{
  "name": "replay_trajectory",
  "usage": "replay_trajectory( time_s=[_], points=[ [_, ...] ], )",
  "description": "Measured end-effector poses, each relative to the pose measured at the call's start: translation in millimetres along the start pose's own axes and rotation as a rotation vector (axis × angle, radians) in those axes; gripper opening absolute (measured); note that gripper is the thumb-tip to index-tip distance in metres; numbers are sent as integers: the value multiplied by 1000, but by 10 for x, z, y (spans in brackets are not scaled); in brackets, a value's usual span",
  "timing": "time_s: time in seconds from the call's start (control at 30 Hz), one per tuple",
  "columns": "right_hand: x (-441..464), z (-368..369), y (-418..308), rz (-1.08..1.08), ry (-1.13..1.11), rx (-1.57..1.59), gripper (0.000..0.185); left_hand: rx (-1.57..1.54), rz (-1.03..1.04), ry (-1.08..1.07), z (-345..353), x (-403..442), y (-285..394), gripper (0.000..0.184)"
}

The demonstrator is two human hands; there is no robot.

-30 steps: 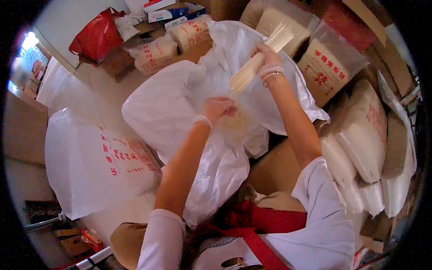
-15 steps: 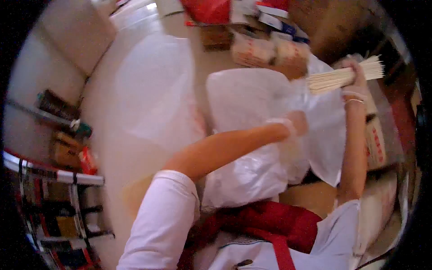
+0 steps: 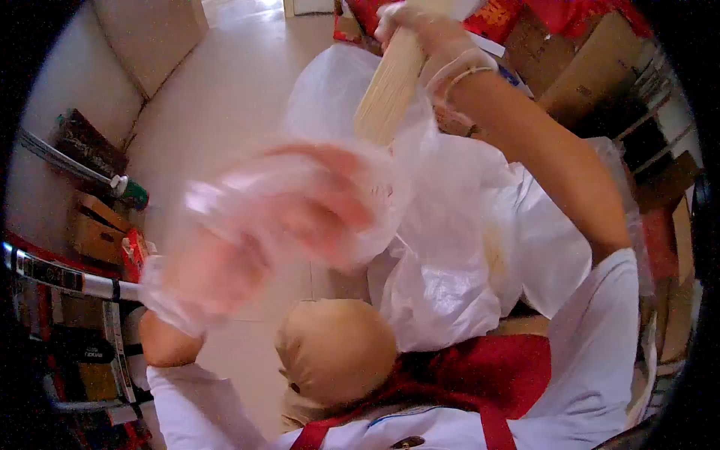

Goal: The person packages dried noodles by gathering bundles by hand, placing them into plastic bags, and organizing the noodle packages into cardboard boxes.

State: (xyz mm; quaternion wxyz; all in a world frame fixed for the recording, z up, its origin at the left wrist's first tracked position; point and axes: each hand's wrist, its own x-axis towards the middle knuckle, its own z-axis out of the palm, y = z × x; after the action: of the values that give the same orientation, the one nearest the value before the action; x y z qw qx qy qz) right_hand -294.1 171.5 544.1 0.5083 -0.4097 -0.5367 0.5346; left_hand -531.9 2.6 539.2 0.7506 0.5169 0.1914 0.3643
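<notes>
My right hand (image 3: 435, 37), in a clear plastic glove, is closed around a bundle of thin pale sticks (image 3: 391, 86). The bundle slants down to the left, its lower end against or inside a translucent white plastic bag (image 3: 450, 247); I cannot tell which. My left hand (image 3: 277, 210), also in a clear glove, is smeared by motion at the bag's left side. Its fingers overlap the plastic, but whether they grip it is unclear. The bag is crumpled and spreads in front of my knee (image 3: 337, 349) and red apron (image 3: 480, 375).
Cardboard boxes (image 3: 592, 67) and red packaging (image 3: 491, 19) stand at the back right. A metal-framed rack (image 3: 82, 285) is at the left, near a dark box (image 3: 90, 142) and a green-capped container (image 3: 133, 193). Pale tiled floor (image 3: 225, 82) lies ahead.
My right hand has carried the stick bundle left and tilted it downward. My left hand has swung left, away from my right side. The plastic bag has been raised and spread toward the bundle.
</notes>
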Motion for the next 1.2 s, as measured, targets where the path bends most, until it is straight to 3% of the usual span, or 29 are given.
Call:
replay_trajectory(
  time_s=[0.03, 0.07, 0.2, 0.33, 0.4, 0.43, 0.53, 0.63, 0.73, 0.8, 0.9, 0.97, 1.03, 1.07, 1.13, 1.2],
  points=[
    [-89, 223, 144, 60, 62, -59, 18, 27, 147, 154, -242, -67, 6, 29],
    [-157, 374, 267, 118, 123, -117, 17, -41, 213, 444, -404, -89, 40, 28],
    [-265, 466, 800, 341, 119, -249, 9, -204, 242, 576, -1134, 32, -294, 24],
    [-358, 707, 968, 732, 269, -435, 19, -237, 164, 629, -1764, 220, -1127, 24],
    [-271, 491, 1229, 778, -50, -825, 5, -231, 41, 664, -1720, 271, -1401, 22],
    [-289, 522, 1309, 761, -30, -847, 5, -263, 19, 673, -1770, 261, -1572, 23],
    [-378, 566, 1528, 967, -9, -665, 9, -317, -39, 692, -1735, 365, -1784, 24],
    [-319, 740, 1708, 1058, 368, -624, 18, -338, -112, 711, -1752, 406, -1773, 26],
    [-308, 609, 1517, 1181, 139, -395, 37, -310, -92, 730, -1675, 498, -1860, 27],
    [-278, 630, 1142, 1097, 3, -392, 39, -378, -30, 665, -1751, 535, -1982, 26],
    [-250, 554, 569, 948, -180, -356, 43, -396, -125, 705, -1790, 475, -1971, 25],
    [-252, 360, 392, 731, -258, -281, 40, -406, -136, 645, -1816, 434, -1901, 26],
    [-375, 200, 182, 503, -302, -164, 38, -190, -47, 713, -1704, 404, -1722, 28],
    [-452, 156, -39, 520, -175, -43, 33, -49, -62, 686, -1806, 296, -1727, 32],
    [-674, -155, -238, 355, -183, -42, 30, -125, 137, 689, -1909, 219, -1672, 32],
    [-836, -707, -194, 294, -254, 46, 30, 181, 115, 863, -1947, 14, -1354, 31]
  ],
)
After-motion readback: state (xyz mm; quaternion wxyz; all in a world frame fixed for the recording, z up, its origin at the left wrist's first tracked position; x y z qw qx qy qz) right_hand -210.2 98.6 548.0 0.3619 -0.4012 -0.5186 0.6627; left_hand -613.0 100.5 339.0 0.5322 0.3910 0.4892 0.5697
